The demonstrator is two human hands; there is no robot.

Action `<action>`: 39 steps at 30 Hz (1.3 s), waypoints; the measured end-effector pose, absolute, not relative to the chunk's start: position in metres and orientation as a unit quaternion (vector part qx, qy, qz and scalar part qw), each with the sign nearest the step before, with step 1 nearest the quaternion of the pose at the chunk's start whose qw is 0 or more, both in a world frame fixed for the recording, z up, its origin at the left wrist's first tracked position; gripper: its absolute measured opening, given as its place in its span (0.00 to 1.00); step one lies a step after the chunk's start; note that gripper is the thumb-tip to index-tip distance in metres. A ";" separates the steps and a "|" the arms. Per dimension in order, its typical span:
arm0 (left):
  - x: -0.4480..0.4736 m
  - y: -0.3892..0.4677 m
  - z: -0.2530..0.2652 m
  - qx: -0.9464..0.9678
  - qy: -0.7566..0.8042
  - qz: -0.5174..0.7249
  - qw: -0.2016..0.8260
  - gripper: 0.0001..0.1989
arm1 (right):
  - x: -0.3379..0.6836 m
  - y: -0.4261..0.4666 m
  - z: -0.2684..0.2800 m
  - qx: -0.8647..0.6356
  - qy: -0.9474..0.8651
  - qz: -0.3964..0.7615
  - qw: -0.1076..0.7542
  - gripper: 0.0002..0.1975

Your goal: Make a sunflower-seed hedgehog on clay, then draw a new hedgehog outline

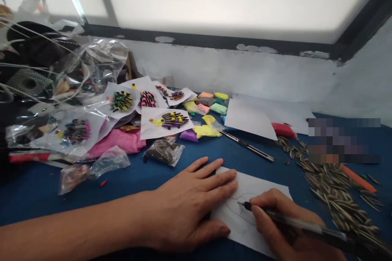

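Observation:
My left hand [191, 202] lies flat with its fingers spread, the fingertips resting on a small sheet of white paper [263, 185]. A thin curved outline is drawn on that sheet. My right hand [288, 220] grips a dark pen [306, 226], its tip touching the paper or just above it inside the outline. Beyond my left hand, a white card [143, 130] carries a finished-looking hedgehog [171, 120] of yellow and purple clay with seeds as spines. To the right of the pen lies a heap of striped sunflower seeds [343, 200].
A craft knife [246, 145] lies behind the paper. Packets of coloured clay [219, 108], a bag of dark clay [164, 151] and pink clay [118, 142] sit further back. Blank white sheets [251, 116] rest near the wall. Plastic bags [92, 61] crowd the left.

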State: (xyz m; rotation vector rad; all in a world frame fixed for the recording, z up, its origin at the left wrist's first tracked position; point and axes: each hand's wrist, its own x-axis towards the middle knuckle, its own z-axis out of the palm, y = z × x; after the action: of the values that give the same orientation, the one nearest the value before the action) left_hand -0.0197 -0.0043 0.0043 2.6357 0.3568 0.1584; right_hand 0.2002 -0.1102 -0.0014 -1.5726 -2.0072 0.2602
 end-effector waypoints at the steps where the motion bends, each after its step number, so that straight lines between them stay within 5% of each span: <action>1: -0.020 -0.004 0.005 0.961 0.131 0.057 0.237 0.33 | 0.200 -0.110 -0.001 -0.586 -0.751 0.097 0.289 0.07; 22: -0.022 -0.005 0.004 0.958 0.130 0.084 0.241 0.33 | 0.209 -0.106 0.007 -0.647 -0.695 0.021 0.312 0.09; 39: -0.021 -0.005 0.005 0.960 0.132 0.066 0.237 0.32 | 0.208 -0.105 0.000 -0.623 -0.718 0.071 0.302 0.08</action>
State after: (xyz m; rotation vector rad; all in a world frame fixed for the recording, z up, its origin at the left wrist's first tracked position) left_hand -0.0208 -0.0046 0.0052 2.6331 0.3610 0.1819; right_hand 0.2077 -0.1046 0.0003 -1.6510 -1.9047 0.1892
